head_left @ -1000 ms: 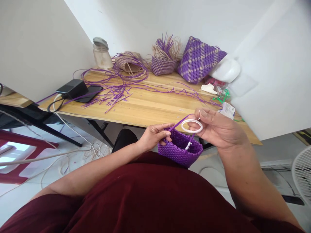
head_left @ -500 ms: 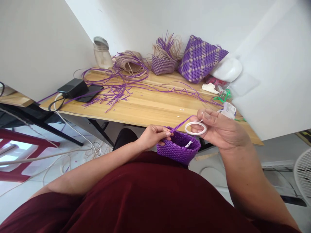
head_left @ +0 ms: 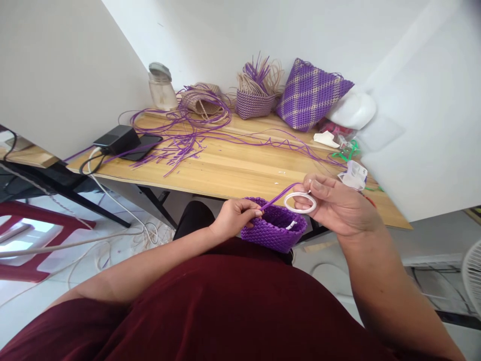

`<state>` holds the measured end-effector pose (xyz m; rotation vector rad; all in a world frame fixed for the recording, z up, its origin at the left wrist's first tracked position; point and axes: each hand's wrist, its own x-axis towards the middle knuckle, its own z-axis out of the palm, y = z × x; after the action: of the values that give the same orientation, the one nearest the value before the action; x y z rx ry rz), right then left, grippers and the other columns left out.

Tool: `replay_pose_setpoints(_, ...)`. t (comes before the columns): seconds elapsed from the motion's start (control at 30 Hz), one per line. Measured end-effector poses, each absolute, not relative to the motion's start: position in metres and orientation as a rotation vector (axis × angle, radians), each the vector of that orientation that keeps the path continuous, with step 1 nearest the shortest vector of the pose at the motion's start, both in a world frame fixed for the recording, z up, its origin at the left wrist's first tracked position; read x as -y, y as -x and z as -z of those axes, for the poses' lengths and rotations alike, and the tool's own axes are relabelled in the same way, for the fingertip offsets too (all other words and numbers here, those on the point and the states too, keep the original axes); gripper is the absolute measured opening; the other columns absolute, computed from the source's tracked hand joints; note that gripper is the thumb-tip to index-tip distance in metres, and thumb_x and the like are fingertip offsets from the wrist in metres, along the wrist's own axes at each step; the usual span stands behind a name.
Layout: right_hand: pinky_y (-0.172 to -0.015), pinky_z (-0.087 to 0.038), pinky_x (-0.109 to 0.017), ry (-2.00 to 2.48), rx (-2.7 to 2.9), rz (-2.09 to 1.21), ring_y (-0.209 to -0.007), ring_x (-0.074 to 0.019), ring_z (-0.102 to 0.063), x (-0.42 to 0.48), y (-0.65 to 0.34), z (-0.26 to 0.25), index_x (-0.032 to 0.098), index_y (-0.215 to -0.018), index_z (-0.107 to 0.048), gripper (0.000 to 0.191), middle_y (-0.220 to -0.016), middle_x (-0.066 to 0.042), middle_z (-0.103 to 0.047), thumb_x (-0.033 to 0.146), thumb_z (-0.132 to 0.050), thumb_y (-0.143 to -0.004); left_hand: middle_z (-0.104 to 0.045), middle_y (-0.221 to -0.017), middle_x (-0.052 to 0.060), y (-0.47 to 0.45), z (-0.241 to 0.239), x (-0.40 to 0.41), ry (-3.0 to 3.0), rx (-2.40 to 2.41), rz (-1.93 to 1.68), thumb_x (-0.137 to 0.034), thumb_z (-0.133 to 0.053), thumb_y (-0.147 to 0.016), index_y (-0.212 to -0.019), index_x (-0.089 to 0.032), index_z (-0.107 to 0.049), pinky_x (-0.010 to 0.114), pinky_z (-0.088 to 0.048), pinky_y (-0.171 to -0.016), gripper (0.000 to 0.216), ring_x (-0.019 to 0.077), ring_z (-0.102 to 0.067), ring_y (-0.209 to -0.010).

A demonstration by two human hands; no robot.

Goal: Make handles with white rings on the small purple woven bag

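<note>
A small woven purple basket (head_left: 265,238) sits against my lap, its opening facing up. My left hand (head_left: 233,219) is closed at its near left rim, thumb and fingers pinching a purple plastic strip (head_left: 280,195). This strip runs up to the right toward my right hand (head_left: 343,206). Between the fingers of that hand is a white ring (head_left: 300,211), held above the basket's opening. Whether the strip's far end is also gripped there or passes behind the fingers, I cannot tell. A short white piece (head_left: 290,225) shows inside the basket's right side.
Loose purple strips (head_left: 184,145) and cut ends lie over the wooden table (head_left: 240,170). At the back are a jar (head_left: 162,87), a part-woven basket (head_left: 255,103) and a purple-and-beige bag (head_left: 311,95). A black adapter (head_left: 117,139) rests on the left.
My hands keep their grips on the strip and the ring. The ring has shifted slightly left and down; the whole view has moved a little.
</note>
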<state>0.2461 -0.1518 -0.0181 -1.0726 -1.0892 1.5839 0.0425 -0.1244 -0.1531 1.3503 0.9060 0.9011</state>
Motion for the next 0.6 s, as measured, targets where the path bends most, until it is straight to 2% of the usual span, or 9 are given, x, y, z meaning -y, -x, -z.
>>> replay_pose_setpoints(0.13, -0.06, -0.046, -0.031, 1.085, 1.136, -1.569, -0.062, -0.013, -0.052, 0.149, -0.257, 0.02, 0.021, -0.069, -0.066, 0.024, -0.074, 0.001, -0.059, 0.034, -0.085, -0.067, -0.072, -0.079, 0.003, -0.038, 0.137, 0.122, -1.525, -0.982, -0.958, -0.033, -0.065, -0.083, -0.083, -0.016, -0.075, 0.022, -0.052, -0.055, 0.02, 0.012, -0.062, -0.057)
replay_pose_setpoints(0.23, -0.072, -0.052, -0.037, 1.177, 1.231, -1.509, -0.074, -0.0172, -0.062, 0.149, -0.269, 0.018, 0.022, -0.074, -0.067, 0.025, -0.089, -0.003, -0.068, 0.037, -0.085, -0.068, -0.074, -0.077, 0.002, -0.031, 0.119, 0.118, -1.726, -1.042, -0.981, -0.031, -0.062, -0.085, -0.081, -0.018, -0.075, 0.023, -0.051, -0.061, 0.018, 0.0127, -0.064, -0.059)
replay_pose_setpoints(0.33, -0.088, -0.05, -0.039, 1.254, 1.373, -1.173, -0.099, -0.023, -0.063, 0.157, -0.276, 0.012, 0.023, -0.074, -0.069, 0.024, -0.098, -0.006, -0.07, 0.04, -0.085, -0.07, -0.076, -0.083, 0.001, -0.025, 0.105, 0.113, -1.906, -1.111, -1.01, -0.026, -0.063, -0.085, -0.081, -0.021, -0.076, 0.025, -0.051, -0.073, 0.015, 0.016, -0.068, -0.074)
replay_pose_setpoints(0.4, -0.091, -0.049, -0.036, 1.222, 1.416, -0.918, -0.107, -0.0231, -0.06, 0.168, -0.272, 0.01, 0.024, -0.074, -0.071, 0.02, -0.099, -0.005, -0.069, 0.038, -0.084, -0.072, -0.077, -0.087, 0.001, -0.024, 0.099, 0.11, -1.977, -1.147, -1.001, -0.026, -0.063, -0.084, -0.082, -0.022, -0.077, 0.026, -0.051, -0.077, 0.014, 0.0179, -0.07, -0.081)
replay_pose_setpoints(0.47, -0.083, -0.051, -0.033, 1.191, 1.455, -0.869, -0.096, -0.0208, -0.063, 0.179, -0.261, 0.013, 0.024, -0.077, -0.071, 0.015, -0.094, -0.005, -0.069, 0.036, -0.082, -0.076, -0.078, -0.089, 0.001, -0.024, 0.094, 0.109, -2.014, -1.175, -0.977, -0.027, -0.062, -0.085, -0.084, -0.023, -0.077, 0.026, -0.05, -0.077, 0.016, 0.019, -0.07, -0.084)
replay_pose_setpoints(0.6, -0.057, -0.046, -0.025, 1.267, 1.516, -1.205, -0.062, -0.0126, -0.057, 0.182, -0.229, 0.042, 0.019, -0.08, -0.07, 0.02, -0.072, -0.002, -0.066, 0.038, -0.076, -0.081, -0.078, -0.089, 0.0, -0.027, 0.089, 0.109, -2.05, -1.188, -0.97, -0.028, -0.062, -0.086, -0.086, -0.024, -0.078, 0.026, -0.049, -0.076, 0.016, 0.0188, -0.071, -0.084)
